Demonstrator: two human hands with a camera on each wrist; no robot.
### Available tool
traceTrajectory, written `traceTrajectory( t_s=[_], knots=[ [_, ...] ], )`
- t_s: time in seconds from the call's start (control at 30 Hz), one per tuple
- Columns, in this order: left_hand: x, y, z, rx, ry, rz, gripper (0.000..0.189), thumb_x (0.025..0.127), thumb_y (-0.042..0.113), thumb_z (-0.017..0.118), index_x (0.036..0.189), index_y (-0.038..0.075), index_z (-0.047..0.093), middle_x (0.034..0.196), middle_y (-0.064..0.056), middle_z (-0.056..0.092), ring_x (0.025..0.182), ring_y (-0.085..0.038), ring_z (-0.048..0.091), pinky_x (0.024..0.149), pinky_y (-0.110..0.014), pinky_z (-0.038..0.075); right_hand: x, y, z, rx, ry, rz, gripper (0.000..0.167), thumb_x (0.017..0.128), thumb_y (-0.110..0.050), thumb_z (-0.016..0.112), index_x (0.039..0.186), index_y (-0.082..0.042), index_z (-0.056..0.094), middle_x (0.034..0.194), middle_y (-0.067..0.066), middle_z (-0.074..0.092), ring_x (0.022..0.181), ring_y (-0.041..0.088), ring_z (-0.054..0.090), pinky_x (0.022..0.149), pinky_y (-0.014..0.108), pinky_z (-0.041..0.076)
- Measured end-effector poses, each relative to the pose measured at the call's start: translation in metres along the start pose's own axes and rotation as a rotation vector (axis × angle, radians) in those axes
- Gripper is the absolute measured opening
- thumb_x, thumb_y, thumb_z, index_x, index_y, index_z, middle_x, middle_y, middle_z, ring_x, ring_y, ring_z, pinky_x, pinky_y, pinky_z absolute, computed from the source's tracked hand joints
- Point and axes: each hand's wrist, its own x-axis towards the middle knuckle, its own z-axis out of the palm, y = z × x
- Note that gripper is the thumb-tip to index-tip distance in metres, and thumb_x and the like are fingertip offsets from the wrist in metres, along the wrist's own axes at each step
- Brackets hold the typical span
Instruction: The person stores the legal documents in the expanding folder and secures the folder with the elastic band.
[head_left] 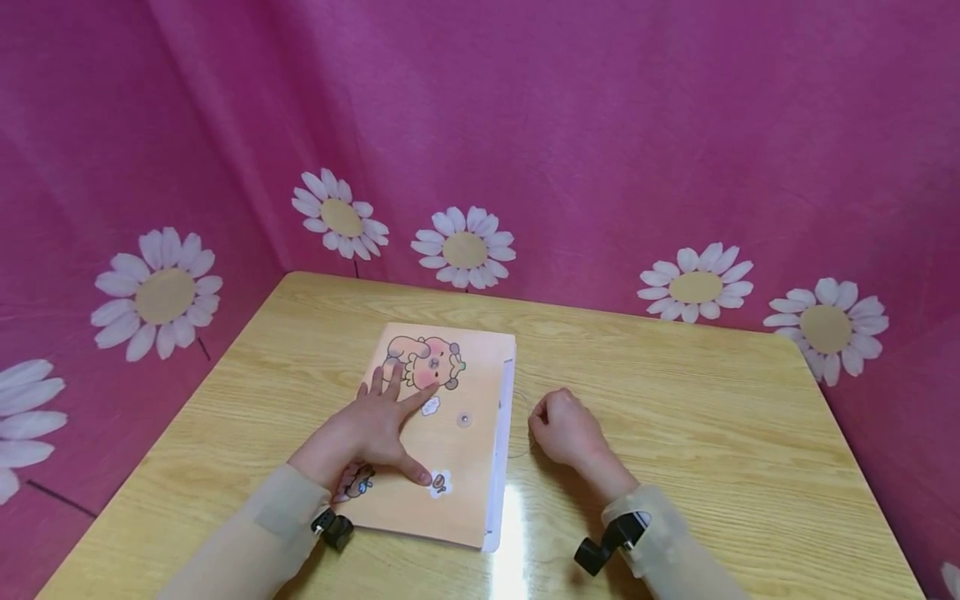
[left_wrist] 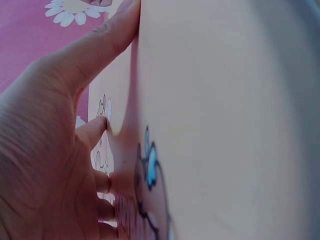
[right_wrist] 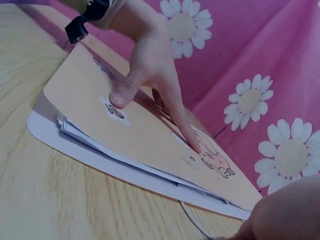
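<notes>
A peach-coloured folder point(head_left: 468, 467) with cartoon bears on its cover lies on the table. My left hand point(head_left: 378, 429) rests on the cover with its fingers spread and the thumb pressing near a small acorn picture point(head_left: 439, 483). Papers point(right_wrist: 130, 164) show between the cover and the pale back cover along the right edge. From that edge a thin cord point(right_wrist: 192, 218) loops out to my right hand point(head_left: 566, 429). Just right of the folder, that hand holds the cord in curled fingers, which hide its end. A small round button point(head_left: 464, 419) sits on the cover.
The wooden table point(head_left: 697, 425) extends on both sides of the folder. A pink curtain point(head_left: 570, 150) with white daisies hangs behind and beside it. A black wrist camera point(head_left: 611, 542) is strapped over each sleeve.
</notes>
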Motion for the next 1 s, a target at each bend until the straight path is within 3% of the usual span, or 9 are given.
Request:
traceTrajectory(
  t_s=[0.13, 0.23, 0.3, 0.4, 0.5, 0.6, 0.7, 0.8, 1.0],
  knots=[
    [0.001, 0.0, 0.001, 0.005, -0.002, 0.007, 0.141, 0.053, 0.083, 0.086, 0.17, 0.037, 0.022, 0.172, -0.028, -0.005, 0.154, -0.055, -0.011, 0.121, -0.067, 0.006, -0.001, -0.002, 0.0, -0.018, -0.022, -0.029, 0.021, 0.091, -0.001, 0.061, 0.072, -0.01, 0.064, 0.081, 0.004, 0.057, 0.073, 0.019, 0.054, 0.066, 0.035, 0.046],
    [0.001, 0.0, 0.0, 0.008, -0.003, 0.01, 0.141, 0.053, 0.083, 0.085, 0.17, 0.037, 0.022, 0.172, -0.028, -0.006, 0.154, -0.055, -0.011, 0.121, -0.068, 0.006, -0.004, -0.001, -0.001, 0.038, -0.014, -0.073, 0.017, 0.089, 0.005, 0.058, 0.077, -0.008, 0.059, 0.084, 0.005, 0.056, 0.079, 0.019, 0.053, 0.072, 0.035, 0.046],
    [0.001, 0.0, 0.0, 0.011, -0.003, 0.006, 0.141, 0.053, 0.083, 0.085, 0.17, 0.037, 0.021, 0.172, -0.028, -0.006, 0.154, -0.056, -0.011, 0.121, -0.067, 0.006, -0.005, 0.0, -0.003, 0.147, -0.019, -0.096, 0.014, 0.093, 0.006, 0.056, 0.085, -0.005, 0.058, 0.085, 0.006, 0.059, 0.079, 0.019, 0.053, 0.072, 0.033, 0.045],
    [0.001, -0.001, 0.0, 0.012, -0.004, -0.001, 0.142, 0.053, 0.083, 0.085, 0.17, 0.037, 0.021, 0.172, -0.027, -0.007, 0.154, -0.055, -0.011, 0.121, -0.067, 0.005, -0.004, 0.002, -0.006, 0.408, -0.073, -0.092, 0.006, 0.102, 0.006, 0.052, 0.103, 0.006, 0.058, 0.084, 0.01, 0.066, 0.073, 0.017, 0.054, 0.066, 0.029, 0.044],
    [0.0, -0.001, 0.0, 0.008, -0.005, -0.001, 0.141, 0.053, 0.083, 0.086, 0.17, 0.036, 0.021, 0.172, -0.028, -0.007, 0.154, -0.056, -0.011, 0.121, -0.067, 0.005, -0.002, 0.007, -0.01, 0.649, -0.18, -0.045, 0.022, 0.105, 0.007, 0.046, 0.124, 0.016, 0.05, 0.088, 0.016, 0.071, 0.068, 0.016, 0.057, 0.059, 0.025, 0.042],
    [0.0, -0.001, 0.001, 0.003, -0.004, 0.005, 0.141, 0.053, 0.082, 0.086, 0.17, 0.035, 0.022, 0.172, -0.029, -0.006, 0.154, -0.056, -0.01, 0.121, -0.068, 0.006, -0.001, 0.013, -0.012, 0.782, -0.299, -0.008, 0.03, 0.106, 0.006, 0.043, 0.133, 0.02, 0.044, 0.096, 0.02, 0.074, 0.068, 0.015, 0.063, 0.057, 0.024, 0.043],
    [-0.001, 0.0, 0.001, -0.002, 0.0, 0.008, 0.141, 0.053, 0.081, 0.087, 0.17, 0.034, 0.023, 0.171, -0.03, -0.005, 0.154, -0.057, -0.009, 0.121, -0.068, 0.007, 0.0, 0.018, -0.014, 0.83, -0.392, 0.003, 0.028, 0.105, 0.007, 0.044, 0.13, 0.019, 0.048, 0.102, 0.02, 0.075, 0.071, 0.015, 0.068, 0.058, 0.024, 0.045],
    [-0.001, 0.0, 0.001, 0.0, -0.004, -0.002, 0.141, 0.053, 0.081, 0.087, 0.17, 0.036, 0.022, 0.172, -0.028, -0.006, 0.154, -0.056, -0.01, 0.121, -0.067, 0.006, 0.002, 0.021, -0.013, 0.841, -0.433, 0.01, 0.024, 0.104, 0.006, 0.051, 0.125, 0.016, 0.055, 0.105, 0.019, 0.076, 0.074, 0.016, 0.069, 0.059, 0.025, 0.046],
    [0.0, 0.0, 0.0, 0.0, -0.01, -0.008, 0.141, 0.053, 0.081, 0.087, 0.17, 0.035, 0.022, 0.172, -0.028, -0.007, 0.154, -0.056, -0.011, 0.121, -0.067, 0.006, 0.004, 0.019, -0.006, 0.801, -0.371, -0.064, 0.032, 0.1, -0.001, 0.067, 0.13, 0.012, 0.061, 0.104, 0.019, 0.077, 0.074, 0.018, 0.069, 0.057, 0.027, 0.047]
  ],
)
